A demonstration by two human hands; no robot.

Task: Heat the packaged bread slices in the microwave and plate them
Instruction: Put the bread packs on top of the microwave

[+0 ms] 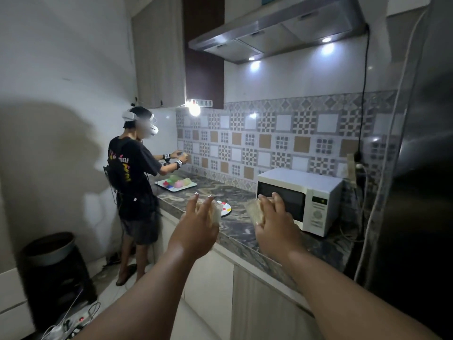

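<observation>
Two bread packs, left [215, 212] and right [255, 212]; one microwave [299, 200]; one plate [226, 209]; one tray [176, 185]; two people.

The microwave [297, 196] is white with a dark door, sitting on a counter [235, 231] of swirled grey-and-cream marble. Behind it the tiles [282, 141] run in grey, white and tan checks. The other person's shirt [130, 173] is black with bright print.
</observation>
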